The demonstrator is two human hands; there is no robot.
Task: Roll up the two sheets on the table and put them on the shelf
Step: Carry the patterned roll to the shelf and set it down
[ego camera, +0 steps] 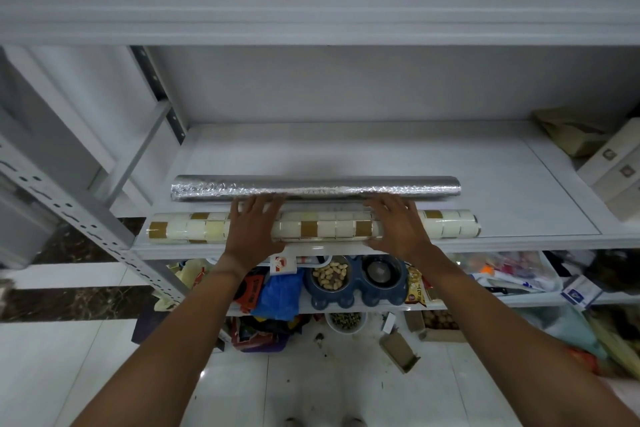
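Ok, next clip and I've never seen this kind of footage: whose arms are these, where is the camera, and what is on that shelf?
There is no machine here. A person wears a wide-angle camera on the head, looking forward and down, so the arms are their own. On the white shelf lie two rolled sheets side by side: a silver foil roll at the back and a tile-patterned roll at the front edge. The left hand and right hand rest on the tile-patterned roll with fingers spread fairly straight. A lower shelf holds a blue double bowl with peanuts.
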